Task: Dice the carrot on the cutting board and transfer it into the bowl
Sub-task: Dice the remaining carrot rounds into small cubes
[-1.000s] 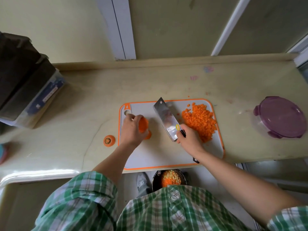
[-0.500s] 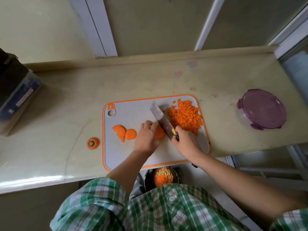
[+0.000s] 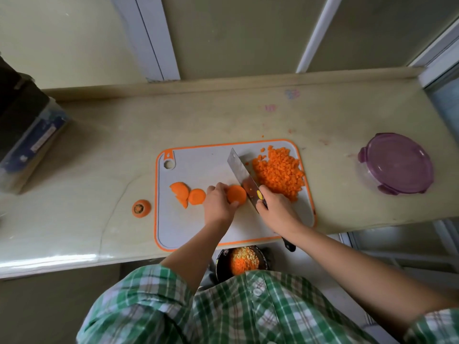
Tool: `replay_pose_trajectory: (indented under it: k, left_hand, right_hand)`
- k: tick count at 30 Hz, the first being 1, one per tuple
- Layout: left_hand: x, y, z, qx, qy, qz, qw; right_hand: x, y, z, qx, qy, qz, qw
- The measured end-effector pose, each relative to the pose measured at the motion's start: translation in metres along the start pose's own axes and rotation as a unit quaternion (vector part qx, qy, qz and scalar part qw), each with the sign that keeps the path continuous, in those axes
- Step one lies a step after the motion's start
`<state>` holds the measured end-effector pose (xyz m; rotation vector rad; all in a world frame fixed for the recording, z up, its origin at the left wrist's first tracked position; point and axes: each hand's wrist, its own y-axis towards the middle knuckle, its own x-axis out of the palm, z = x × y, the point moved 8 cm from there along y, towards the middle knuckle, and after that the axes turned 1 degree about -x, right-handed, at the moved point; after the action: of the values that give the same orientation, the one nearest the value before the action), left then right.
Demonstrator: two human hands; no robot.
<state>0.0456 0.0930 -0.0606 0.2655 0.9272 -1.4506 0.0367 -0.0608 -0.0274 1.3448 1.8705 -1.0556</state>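
Observation:
A white cutting board (image 3: 198, 227) with an orange rim lies on the counter. My left hand (image 3: 218, 204) holds a round carrot piece (image 3: 236, 194) on the board. My right hand (image 3: 275, 211) grips the handle of a cleaver (image 3: 239, 171), whose blade stands just right of that piece. A heap of diced carrot (image 3: 279, 172) fills the board's right side. Two or three carrot slices (image 3: 188, 193) lie on its left part. A dark bowl (image 3: 242, 260) with diced carrot and yellow bits sits below the counter edge, partly hidden by my shirt.
A cut carrot top (image 3: 141, 208) lies on the counter left of the board. A purple-lidded container (image 3: 396, 162) stands at the right. A clear storage box (image 3: 27, 145) with dark things on it sits at the far left. The counter edge runs just below the board.
My left hand has put slices down on the board's left and moved right with a carrot piece to the cleaver. The cleaver's blade has come down beside that piece.

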Motion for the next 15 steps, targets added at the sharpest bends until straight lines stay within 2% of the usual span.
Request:
replay_pose_trajectory:
  k: [7, 15]
  left_hand:
    - [-0.001, 0.0, 0.003, -0.015, 0.01, 0.01, 1.0]
    - [-0.002, 0.004, -0.001, -0.057, -0.024, 0.036, 0.997]
  right_hand:
    - [-0.013, -0.002, -0.004, -0.016, -0.008, 0.045, 0.999]
    - [-0.007, 0.0, -0.007, -0.023, -0.056, 0.005, 0.998]
